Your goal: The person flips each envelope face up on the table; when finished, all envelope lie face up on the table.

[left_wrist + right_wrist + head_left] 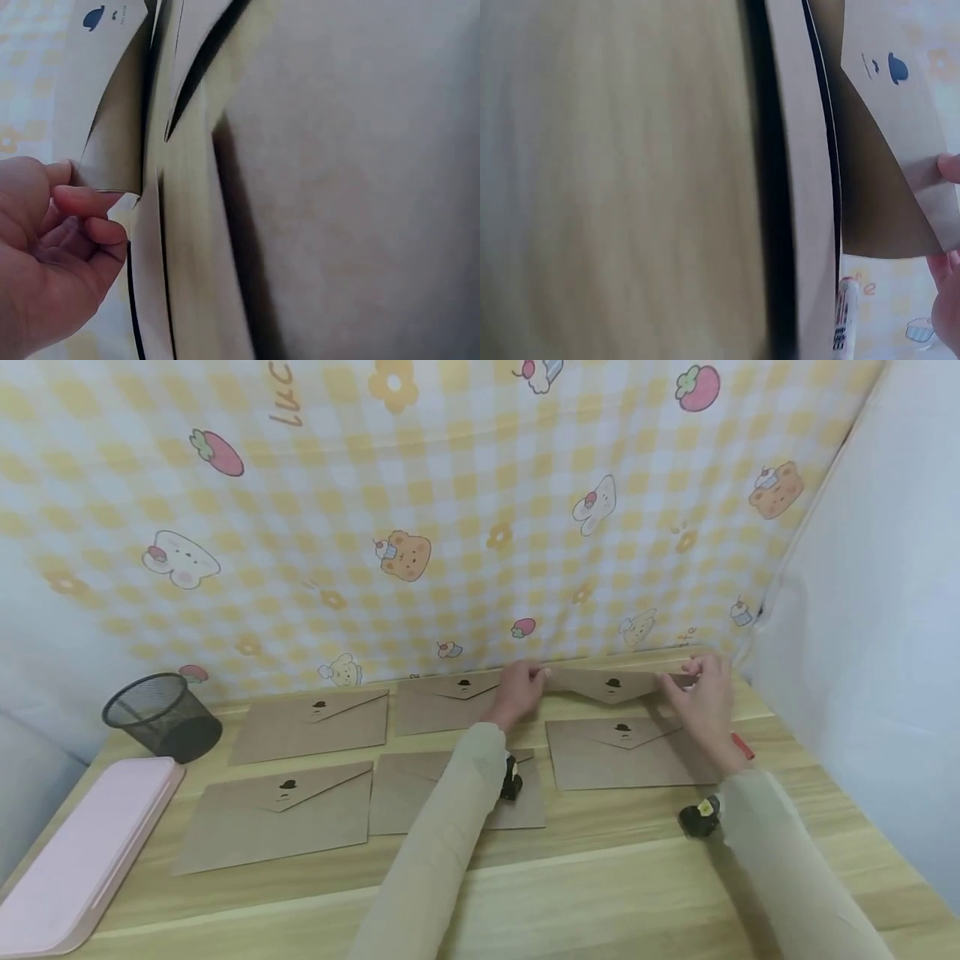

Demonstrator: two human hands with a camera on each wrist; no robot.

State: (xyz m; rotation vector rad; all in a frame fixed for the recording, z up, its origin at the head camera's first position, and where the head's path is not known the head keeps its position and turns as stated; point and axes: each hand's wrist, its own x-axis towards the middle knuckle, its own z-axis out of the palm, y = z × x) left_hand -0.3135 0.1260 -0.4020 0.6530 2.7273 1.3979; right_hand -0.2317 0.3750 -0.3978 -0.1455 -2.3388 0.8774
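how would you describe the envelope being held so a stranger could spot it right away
Start at the wooden table and go to its far right corner by the patterned cloth. The held envelope is the last in the back row, pinched by the left hand and right hand. Unlike the flat brown envelopes, its ends are raised.

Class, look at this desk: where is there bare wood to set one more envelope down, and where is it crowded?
Bare wood runs along the table's near edge, in front of the front row of envelopes. The back is crowded: envelopes fill it between the mesh cup and both hands.
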